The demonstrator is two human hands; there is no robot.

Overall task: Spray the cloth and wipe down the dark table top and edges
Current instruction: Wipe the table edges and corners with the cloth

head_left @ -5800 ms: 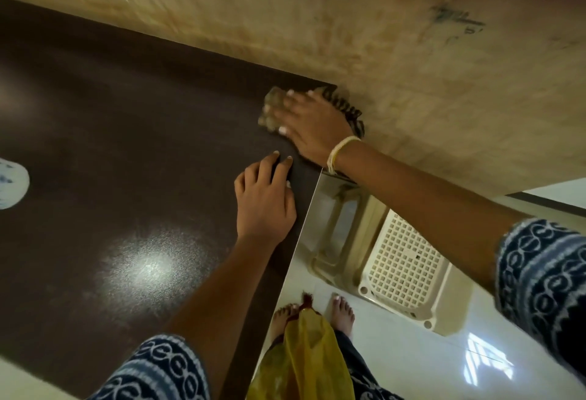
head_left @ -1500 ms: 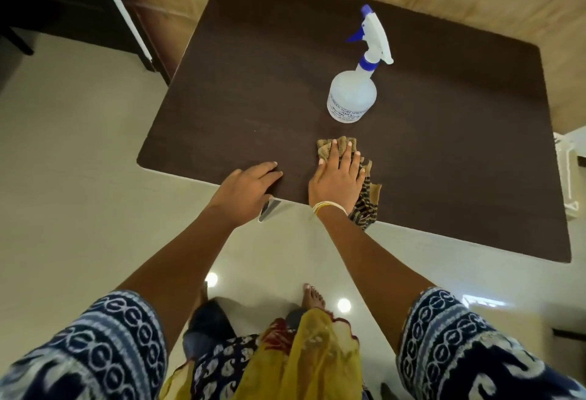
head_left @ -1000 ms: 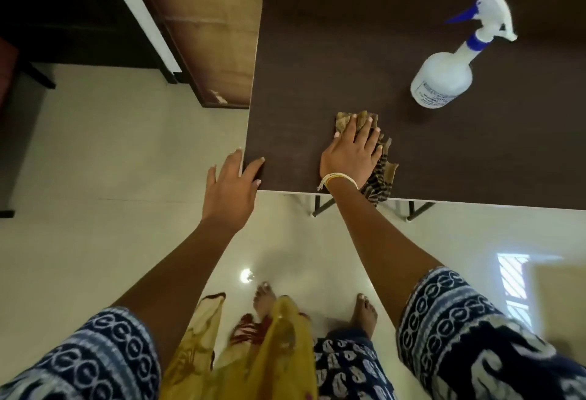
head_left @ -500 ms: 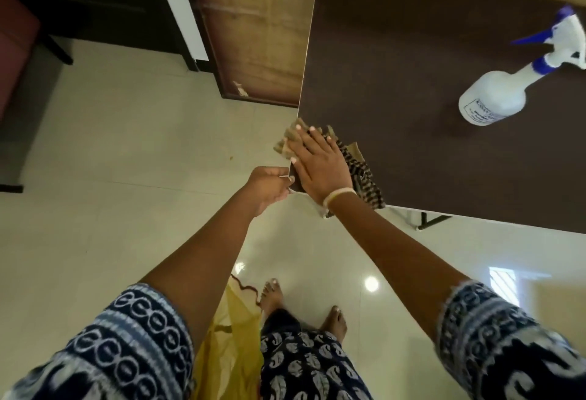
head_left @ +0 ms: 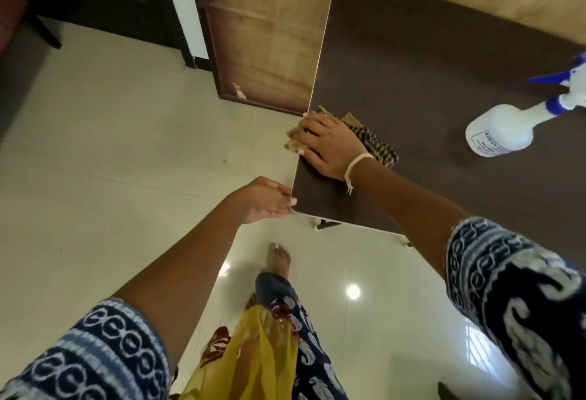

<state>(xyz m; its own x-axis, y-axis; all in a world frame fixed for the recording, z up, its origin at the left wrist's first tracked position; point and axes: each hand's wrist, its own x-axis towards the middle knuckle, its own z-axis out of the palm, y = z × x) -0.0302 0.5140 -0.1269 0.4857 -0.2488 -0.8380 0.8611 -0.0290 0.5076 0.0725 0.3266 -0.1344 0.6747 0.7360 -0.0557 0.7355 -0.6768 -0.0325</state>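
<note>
Since half a second ago the right hand (head_left: 329, 146) has carried the cloth (head_left: 374, 142) farther up the table's left edge, away from the near-left corner, and the spray bottle (head_left: 504, 133) now sits lower at the right of the view.

Nearest, the person's patterned sleeves and a yellow garment (head_left: 250, 355) fill the bottom of the frame, with one bare foot (head_left: 279, 260) on the pale tiled floor (head_left: 111, 162). Just beyond, the left hand (head_left: 266, 200) has its fingers curled against the near-left corner of the dark table top (head_left: 428, 89), apparently gripping the edge to steady it; how firmly it holds I cannot tell.

Farther along, the right hand lies flat with fingers spread, pressing the brown cloth onto the left margin. Part of the cloth overhangs the edge at the fingertips, and a striped part trails to the right of the wrist.

At the right, well apart from the cloth, the white spray bottle with its blue trigger stands on the table.

As a risk, the overhanging cloth could slip off the edge if pressure eases, and a broad rightward sweep might knock the bottle over.
</note>
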